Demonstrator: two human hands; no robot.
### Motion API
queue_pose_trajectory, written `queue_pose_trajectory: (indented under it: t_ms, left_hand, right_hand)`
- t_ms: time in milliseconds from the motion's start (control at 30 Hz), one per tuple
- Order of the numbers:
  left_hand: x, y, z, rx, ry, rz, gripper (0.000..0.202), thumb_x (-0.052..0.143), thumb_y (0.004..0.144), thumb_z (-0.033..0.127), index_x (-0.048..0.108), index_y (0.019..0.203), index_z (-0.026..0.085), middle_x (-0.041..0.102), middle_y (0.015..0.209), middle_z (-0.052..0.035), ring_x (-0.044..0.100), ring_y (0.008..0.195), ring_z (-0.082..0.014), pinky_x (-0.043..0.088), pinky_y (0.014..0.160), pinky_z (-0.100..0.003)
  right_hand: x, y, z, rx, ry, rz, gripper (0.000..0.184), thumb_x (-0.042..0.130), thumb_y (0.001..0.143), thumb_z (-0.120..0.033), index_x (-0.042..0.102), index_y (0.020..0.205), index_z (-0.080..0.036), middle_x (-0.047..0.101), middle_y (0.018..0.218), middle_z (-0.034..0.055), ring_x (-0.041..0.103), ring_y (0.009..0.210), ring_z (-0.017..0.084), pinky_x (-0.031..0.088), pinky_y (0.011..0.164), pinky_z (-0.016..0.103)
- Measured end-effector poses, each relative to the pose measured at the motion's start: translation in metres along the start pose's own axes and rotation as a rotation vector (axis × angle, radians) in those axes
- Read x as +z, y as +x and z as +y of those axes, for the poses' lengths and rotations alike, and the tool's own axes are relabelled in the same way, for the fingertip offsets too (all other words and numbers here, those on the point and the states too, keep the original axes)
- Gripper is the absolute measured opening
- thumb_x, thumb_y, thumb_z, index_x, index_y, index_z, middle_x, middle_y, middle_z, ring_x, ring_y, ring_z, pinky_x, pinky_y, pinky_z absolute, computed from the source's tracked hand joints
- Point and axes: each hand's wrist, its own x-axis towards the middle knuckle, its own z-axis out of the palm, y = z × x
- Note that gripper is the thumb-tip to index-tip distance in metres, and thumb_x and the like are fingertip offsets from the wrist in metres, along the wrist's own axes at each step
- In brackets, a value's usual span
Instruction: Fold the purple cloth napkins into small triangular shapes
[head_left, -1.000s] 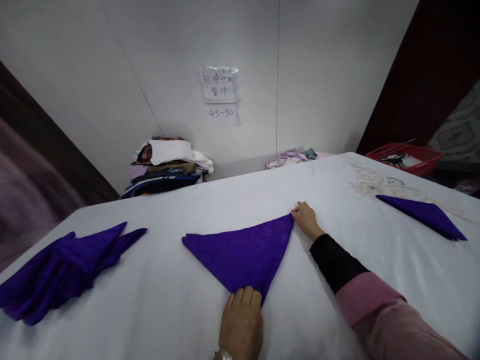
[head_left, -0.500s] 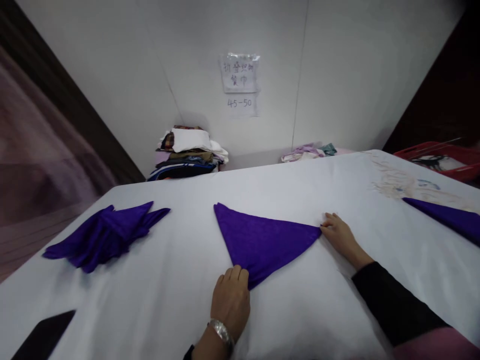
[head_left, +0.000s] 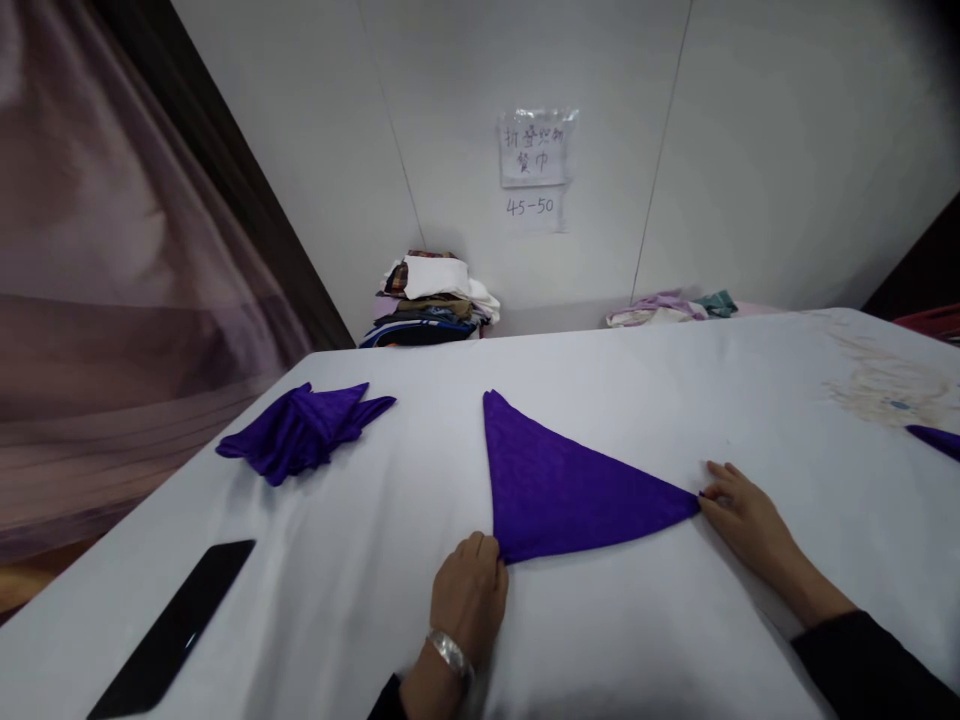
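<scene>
A purple cloth napkin (head_left: 570,490), folded into a triangle, lies flat on the white-covered table (head_left: 600,640). My left hand (head_left: 469,590), with a silver bracelet at the wrist, is closed on the napkin's near left corner. At the right tip, my right hand (head_left: 739,510) pinches the point between thumb and fingers. The top corner lies free on the table, showing more than one layer of fabric. A crumpled heap of purple cloth (head_left: 300,430) rests to the left, apart from both hands.
A black phone-like slab (head_left: 176,630) lies at the near left. Another purple cloth (head_left: 937,440) shows at the right edge by a pale printed pattern (head_left: 892,380). Behind the table are stacked fabrics (head_left: 431,300) and a smaller cloth pile (head_left: 664,308). A paper sign (head_left: 534,155) hangs on the wall.
The view has swung left. The napkin has turned clockwise, its right tip now nearer me with my right hand still on it. Its near edge lies straighter and flatter.
</scene>
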Motion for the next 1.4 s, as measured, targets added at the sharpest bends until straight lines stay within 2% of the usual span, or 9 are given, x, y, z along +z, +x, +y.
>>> queue_pose_trajectory:
  t_ms: [333,467,567,667,800,900,1000,1167,1400]
  left_hand:
    - [0.0,-0.014,-0.005,-0.004,-0.066,-0.045,0.018,0.044,0.075,0.005,0.053,0.073,0.02,0.058,0.076,-0.0022,0.054,0.074,-0.017,0.037,0.065,-0.028]
    - [-0.018,-0.005,-0.013,-0.049,-0.28,-0.222,0.005,0.054,0.074,0.019,0.055,0.069,0.021,0.06,0.071,0.0012,0.055,0.067,-0.0145,0.037,0.06,-0.026]
    - [-0.037,0.023,-0.029,-0.062,-0.436,-0.28,0.021,0.056,0.075,0.041,0.058,0.067,0.022,0.06,0.066,0.0023,0.055,0.062,-0.0142,0.038,0.058,-0.025]
    - [-0.043,0.071,-0.05,-0.06,-0.458,-0.115,0.026,0.052,0.077,0.044,0.061,0.072,0.02,0.062,0.068,-0.0001,0.056,0.062,-0.0157,0.041,0.061,-0.028]
    - [-0.026,0.149,-0.077,-0.106,-0.576,0.002,0.025,0.054,0.075,0.031,0.062,0.095,0.018,0.066,0.095,-0.0064,0.06,0.083,-0.0191,0.046,0.075,-0.032]
    - [-0.006,0.2,-0.085,-0.116,-0.633,0.005,0.045,0.051,0.07,0.012,0.055,0.114,0.018,0.059,0.118,-0.0078,0.054,0.109,-0.0199,0.045,0.088,-0.032]
    - [0.008,0.237,-0.083,-0.11,-0.685,-0.025,0.064,0.047,0.063,0.0,0.049,0.125,0.016,0.054,0.127,-0.0087,0.047,0.119,-0.0198,0.042,0.095,-0.03]
    - [0.021,0.267,-0.077,-0.058,-0.742,-0.145,0.077,0.042,0.057,-0.005,0.043,0.131,0.017,0.062,0.115,-0.0065,0.058,0.1,-0.0166,0.049,0.081,-0.026]
    - [0.025,0.279,-0.087,-0.035,-0.751,-0.196,0.072,0.042,0.055,-0.003,0.05,0.124,0.016,0.064,0.089,-0.002,0.059,0.078,-0.0139,0.049,0.07,-0.024]
  right_hand:
    - [-0.001,-0.017,0.011,-0.037,0.055,-0.029,0.03,0.045,0.071,-0.047,0.06,0.065,-0.021,0.055,0.126,0.0139,0.035,0.127,0.036,0.035,0.098,0.054]
    - [0.001,-0.018,0.014,-0.041,0.062,-0.03,0.028,0.046,0.071,-0.047,0.058,0.064,-0.022,0.055,0.126,0.0128,0.036,0.127,0.035,0.035,0.098,0.054]
    - [0.004,-0.017,0.017,-0.066,0.063,-0.031,0.027,0.045,0.073,-0.045,0.057,0.066,-0.022,0.054,0.127,0.013,0.037,0.126,0.034,0.035,0.098,0.054]
    - [0.006,-0.015,0.02,-0.081,0.079,-0.031,0.028,0.045,0.075,-0.045,0.058,0.068,-0.021,0.054,0.127,0.0133,0.04,0.124,0.034,0.034,0.098,0.054]
    - [0.007,-0.012,0.022,-0.081,0.125,-0.047,0.029,0.048,0.073,-0.048,0.058,0.068,-0.022,0.054,0.127,0.0125,0.041,0.123,0.034,0.033,0.099,0.054]
    - [0.005,-0.011,0.022,-0.073,0.141,-0.066,0.031,0.05,0.074,-0.051,0.059,0.07,-0.022,0.055,0.127,0.0109,0.041,0.123,0.034,0.032,0.1,0.056]
    - [0.005,-0.011,0.023,-0.078,0.142,-0.072,0.032,0.05,0.074,-0.052,0.06,0.07,-0.022,0.054,0.128,0.0098,0.042,0.123,0.034,0.032,0.1,0.057]
    - [0.012,-0.01,0.036,-0.108,0.142,-0.055,0.031,0.052,0.074,-0.052,0.06,0.073,-0.022,0.052,0.13,0.0085,0.043,0.122,0.034,0.035,0.098,0.058]
    - [0.017,-0.013,0.044,-0.099,0.152,-0.077,0.028,0.053,0.075,-0.05,0.059,0.074,-0.022,0.047,0.135,0.0067,0.039,0.125,0.034,0.029,0.102,0.058]
